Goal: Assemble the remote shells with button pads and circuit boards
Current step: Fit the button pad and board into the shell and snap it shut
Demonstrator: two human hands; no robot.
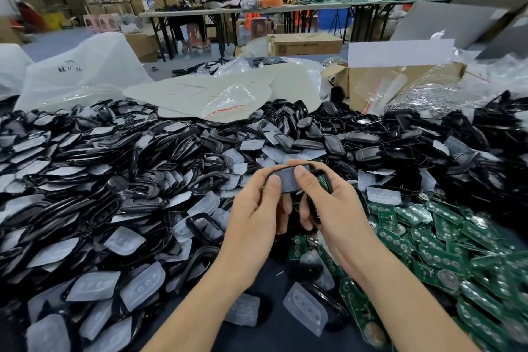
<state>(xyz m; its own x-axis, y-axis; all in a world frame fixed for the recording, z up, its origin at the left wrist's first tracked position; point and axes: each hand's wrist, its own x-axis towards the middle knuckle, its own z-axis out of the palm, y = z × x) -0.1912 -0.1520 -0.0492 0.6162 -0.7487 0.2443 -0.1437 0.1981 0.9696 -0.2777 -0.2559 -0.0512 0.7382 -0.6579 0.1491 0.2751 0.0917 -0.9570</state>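
Both hands meet over the table's middle. My left hand (258,206) and my right hand (328,200) together pinch a black remote shell (287,178) with a grey button pad seated in it, both thumbs pressing on top. My right hand also holds a second black shell with a green circuit board (322,181) inside, tucked against the palm. Black shells mixed with translucent button pads (120,168) are heaped to the left and across the back. Green circuit boards (445,240) are piled on the right. One loose button pad (305,308) lies near my right forearm.
Plastic bags (80,71) and flat cardboard sheets (200,88) lie behind the heap. An open cardboard box (400,80) stands at the back right. Dark blue table surface (274,331) shows between my forearms. People work at long tables (200,11) far behind.
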